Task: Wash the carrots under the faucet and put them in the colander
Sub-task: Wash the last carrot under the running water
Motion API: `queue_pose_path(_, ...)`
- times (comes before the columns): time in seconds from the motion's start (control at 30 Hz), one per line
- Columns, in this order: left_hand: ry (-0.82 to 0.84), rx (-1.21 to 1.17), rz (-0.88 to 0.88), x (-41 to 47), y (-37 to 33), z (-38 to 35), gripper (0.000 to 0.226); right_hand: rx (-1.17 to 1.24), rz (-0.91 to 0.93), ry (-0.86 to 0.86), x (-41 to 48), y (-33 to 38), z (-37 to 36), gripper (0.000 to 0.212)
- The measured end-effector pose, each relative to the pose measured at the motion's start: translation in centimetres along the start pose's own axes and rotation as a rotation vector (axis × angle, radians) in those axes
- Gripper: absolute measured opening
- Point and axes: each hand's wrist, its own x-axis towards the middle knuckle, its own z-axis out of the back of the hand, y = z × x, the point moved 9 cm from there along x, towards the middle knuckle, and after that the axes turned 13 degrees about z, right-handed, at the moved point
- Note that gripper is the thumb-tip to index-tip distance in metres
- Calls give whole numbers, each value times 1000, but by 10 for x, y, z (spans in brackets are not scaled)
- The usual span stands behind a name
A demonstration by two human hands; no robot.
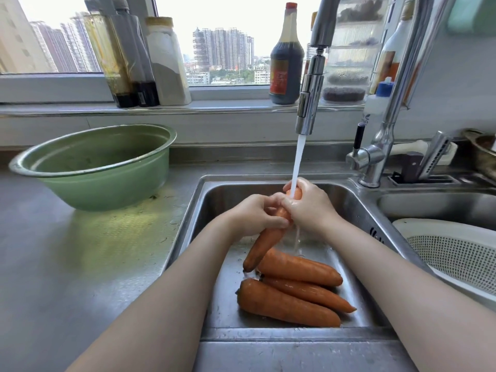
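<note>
Head camera, looking down into a steel sink [268, 335].

Both hands meet over the sink around one carrot [264, 245]. The left hand [253, 214] has its fingers curled round the carrot's middle. The right hand [308, 208] closes round the upper end, just beyond the left, so most of that end is hidden. The carrot slopes, its blunt lower end hanging below the left hand's grip, toward the person.

Straight above the grip is the faucet [308, 103]. Its water stream [299, 159] lands on the right hand and the carrot's upper end, then runs off beneath.

Below the grip and nearer the person, three more carrots [284, 304] lie side by side on the sink floor, touching one another. Whether the held carrot's lower end touches the nearest one cannot be told.

To the right of the grip, past the sink's edge, sits a white colander [456, 253], only partly in frame, with no carrot in the part shown. Far to the left of the grip, a green basin [102, 167] stands on the counter.

A carrot is likely stiff and fairly solid, and its wet skin slippery. It is best held with fingers wrapped round the thicker part, not pinched at the narrow tip.
</note>
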Motion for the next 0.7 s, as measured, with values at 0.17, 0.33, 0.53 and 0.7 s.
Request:
queue_pose_path(0.17,-5,-2,13,-4,-9,-4,26,1,22,-182,-1,4,15,35)
queue_pose_path(0.33,-180,10,40,-7,-5,9,48,339,-173,-56,0,-19,-2,25)
queue_pose_path(0.53,-273,70,-25,-9,-14,13,60,363,-181,-89,1,-20,-8,34)
queue_pose_path(0.7,-137,17,27,-8,-16,-1,64,528,-332,-278,-1,-35,0,39)
